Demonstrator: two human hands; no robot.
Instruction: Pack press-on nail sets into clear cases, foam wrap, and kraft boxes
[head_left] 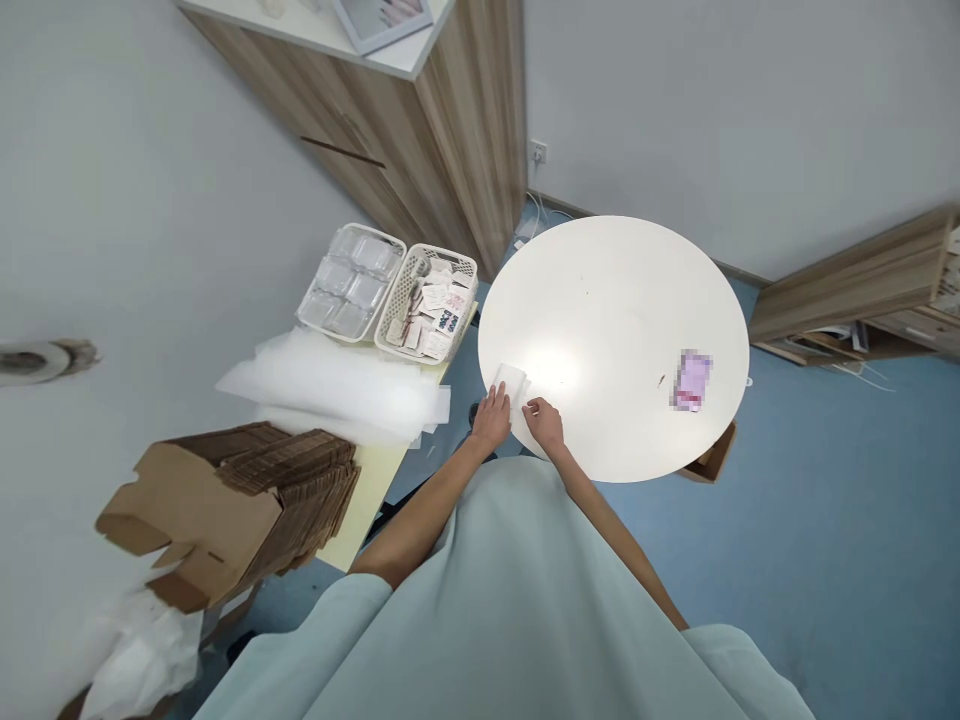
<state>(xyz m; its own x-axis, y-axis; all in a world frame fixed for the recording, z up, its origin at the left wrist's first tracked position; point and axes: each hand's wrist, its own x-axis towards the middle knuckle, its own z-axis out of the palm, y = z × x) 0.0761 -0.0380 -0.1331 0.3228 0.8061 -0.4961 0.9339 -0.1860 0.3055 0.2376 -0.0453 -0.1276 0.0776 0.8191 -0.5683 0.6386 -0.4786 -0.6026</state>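
A small folded piece of white foam sheet (511,376) lies near the front left edge of the round white table (615,300). My left hand (492,416) rests on its left part with the fingers stretched out flat. At its right edge is my right hand (545,422), fingers curled in and pinching the foam's loose edge. Whether anything lies inside the folded foam cannot be seen.
A blurred purple item (691,380) lies on the table's right. Left of the table stand a basket of clear plastic boxes (351,280), a basket of cards and small items (427,305), stacked foam sheets (337,385) and flattened cardboard boxes (225,500). A wooden cabinet (450,150) stands behind.
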